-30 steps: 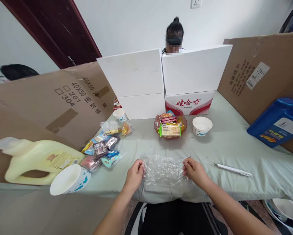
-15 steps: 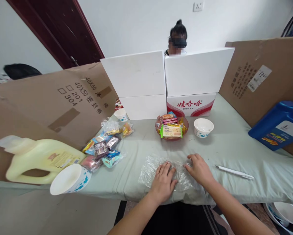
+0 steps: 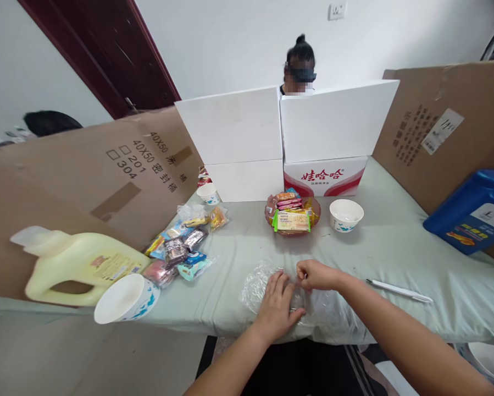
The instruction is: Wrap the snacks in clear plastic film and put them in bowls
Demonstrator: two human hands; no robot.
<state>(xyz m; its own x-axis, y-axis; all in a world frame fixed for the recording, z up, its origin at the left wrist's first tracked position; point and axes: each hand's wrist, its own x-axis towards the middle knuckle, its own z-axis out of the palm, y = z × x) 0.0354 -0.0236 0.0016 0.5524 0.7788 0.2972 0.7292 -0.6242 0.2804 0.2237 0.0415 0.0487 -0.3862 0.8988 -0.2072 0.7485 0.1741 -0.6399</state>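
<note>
A crumpled sheet of clear bubble wrap (image 3: 253,286) lies near the front edge of the cloth-covered table. My left hand (image 3: 275,305) rests on it with the palm down and the fingers spread, holding nothing. Just to the right, my right hand (image 3: 316,274) is closed in a pinch on the bubble wrap; its fingertips partly hide the gripped part. A thinner, see-through stretch of plastic spreads below my right wrist. Beyond both hands stands a reddish glass bowl (image 3: 316,220) filled with wrapped snacks.
Left are a yellow jug (image 3: 82,258), a patterned paper bowl (image 3: 142,301) and several packaged snacks (image 3: 176,250). A white bowl (image 3: 345,212), a pen (image 3: 399,290) and a blue bottle (image 3: 473,214) stand or lie right. White boxes (image 3: 247,181) screen a person (image 3: 300,60) behind.
My right hand has moved left toward the left hand and closed from open fingers into a pinch. The bubble wrap has bunched up slightly. My left hand stays flat on it.
</note>
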